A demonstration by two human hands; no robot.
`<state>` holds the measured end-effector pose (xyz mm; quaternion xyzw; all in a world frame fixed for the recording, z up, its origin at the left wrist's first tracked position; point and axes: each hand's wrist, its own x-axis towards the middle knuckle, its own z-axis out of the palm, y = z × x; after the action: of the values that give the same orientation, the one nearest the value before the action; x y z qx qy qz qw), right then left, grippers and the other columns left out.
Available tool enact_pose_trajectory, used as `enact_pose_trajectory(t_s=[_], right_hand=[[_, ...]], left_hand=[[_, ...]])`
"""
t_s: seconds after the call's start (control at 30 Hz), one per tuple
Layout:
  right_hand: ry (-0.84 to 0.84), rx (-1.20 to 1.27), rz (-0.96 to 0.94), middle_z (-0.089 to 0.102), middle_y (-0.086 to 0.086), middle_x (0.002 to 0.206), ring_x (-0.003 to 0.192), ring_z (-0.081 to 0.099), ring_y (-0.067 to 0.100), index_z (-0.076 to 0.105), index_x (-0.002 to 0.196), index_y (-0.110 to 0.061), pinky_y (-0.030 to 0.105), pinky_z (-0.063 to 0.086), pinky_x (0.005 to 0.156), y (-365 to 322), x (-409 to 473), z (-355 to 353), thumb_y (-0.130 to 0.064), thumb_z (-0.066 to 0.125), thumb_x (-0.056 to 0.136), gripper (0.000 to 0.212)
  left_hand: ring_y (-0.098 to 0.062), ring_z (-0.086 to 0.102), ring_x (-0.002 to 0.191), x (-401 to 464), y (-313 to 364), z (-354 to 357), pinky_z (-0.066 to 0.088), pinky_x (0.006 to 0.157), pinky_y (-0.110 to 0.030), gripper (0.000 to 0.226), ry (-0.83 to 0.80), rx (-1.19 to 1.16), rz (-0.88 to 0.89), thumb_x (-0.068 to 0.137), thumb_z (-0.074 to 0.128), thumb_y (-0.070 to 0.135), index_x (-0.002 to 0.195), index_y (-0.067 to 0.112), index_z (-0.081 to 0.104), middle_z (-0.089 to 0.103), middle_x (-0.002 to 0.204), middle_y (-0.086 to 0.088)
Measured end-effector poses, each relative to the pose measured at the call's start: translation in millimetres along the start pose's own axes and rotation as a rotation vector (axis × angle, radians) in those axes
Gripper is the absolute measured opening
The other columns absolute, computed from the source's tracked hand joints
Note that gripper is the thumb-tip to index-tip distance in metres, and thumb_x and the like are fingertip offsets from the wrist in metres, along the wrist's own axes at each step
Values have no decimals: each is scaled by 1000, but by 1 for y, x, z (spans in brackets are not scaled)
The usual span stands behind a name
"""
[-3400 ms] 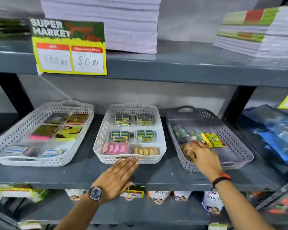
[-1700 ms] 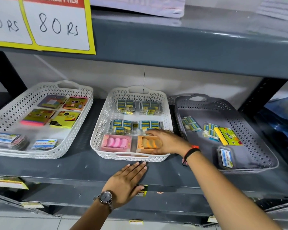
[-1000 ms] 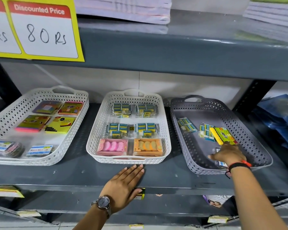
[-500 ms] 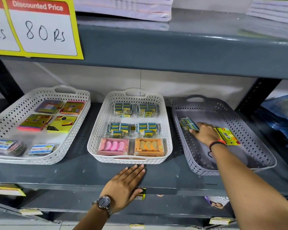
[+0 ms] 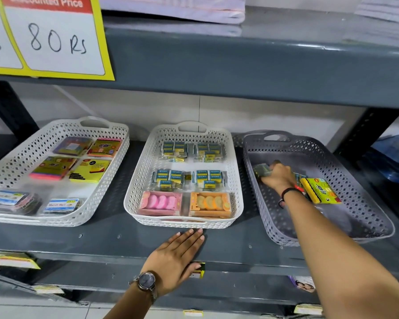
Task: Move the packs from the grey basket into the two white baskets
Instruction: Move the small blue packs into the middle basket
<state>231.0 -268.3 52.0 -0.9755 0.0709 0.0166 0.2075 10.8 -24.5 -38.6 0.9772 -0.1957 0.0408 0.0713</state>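
The perforated grey plastic basket [image 5: 366, 212] is looking matt. The two white lattice plastic baskets [image 5: 134, 194] are gleaming slightly, and the painted grey metal shelf [image 5: 101, 240] is showing a smooth, dull sheen.

We face a dark grey metal shelving unit [image 5: 240, 65] with black perforated uprights [image 5: 364, 132], set against a plain pale wall [image 5: 148, 111]. A yellow-bordered price card reading "80 Rs" [image 5: 53, 38] hangs from the upper shelf, which carries what may be stacked white paper [image 5: 175, 8].
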Motion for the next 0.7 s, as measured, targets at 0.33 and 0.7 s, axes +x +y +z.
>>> enact_pose_trajectory(t_s=[0.33,0.7], right_hand=[[-77,209,-414,65,2,107,103,62,23,54,113,-17,30,51,85,-54,-9,-25,-26,72,76,43],[-265,-153,-620,58,-6,132,121,52,20,53,116,-24,39,25,103,-74,-25,29,-27,66,82,37]], left_hand=[[-13,60,116,0,0,1,9,111,-23,54,-32,7,-3,100,8,47,131,18,42,60,130,4],[-12,60,116,1,-1,1,10,112,-23,57,-44,-4,8,100,9,46,129,17,49,60,130,4]])
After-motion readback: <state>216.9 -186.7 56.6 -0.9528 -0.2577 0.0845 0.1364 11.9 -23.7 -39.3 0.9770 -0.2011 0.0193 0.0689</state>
